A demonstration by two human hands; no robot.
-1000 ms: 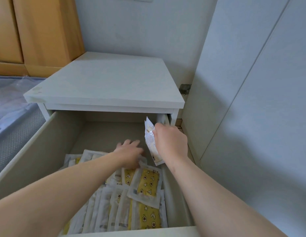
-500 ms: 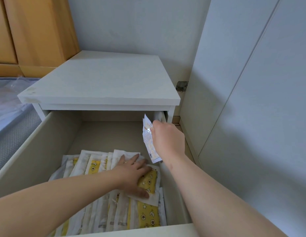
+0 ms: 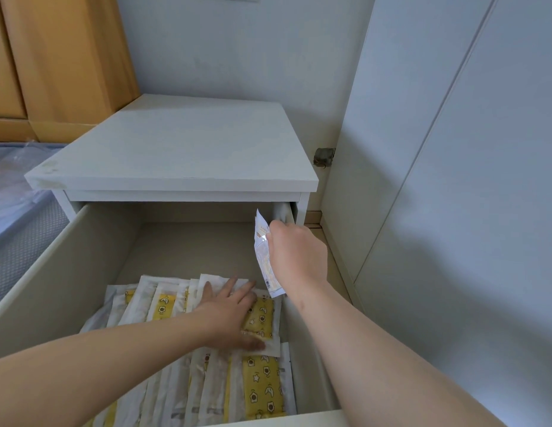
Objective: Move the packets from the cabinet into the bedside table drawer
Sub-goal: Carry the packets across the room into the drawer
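Packets [image 3: 262,389] lie overlapped at 6 o'clock in the drawer [image 3: 46,282]. Left hand [image 3: 234,312] is flat, fingers straight, pressing them down. At 1 o'clock from it, right hand [image 3: 296,257] pinches one packet [image 3: 263,260] on edge over the drawer's right side. Probably light, floppy, slick film; best pinched by an edge seal.

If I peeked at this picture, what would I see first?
Probably the yellow packets with little stars and moons, lined up in the near half of the open drawer. The left hand lies flat on them, and the right hand holds a white packet upright above the drawer's right side.
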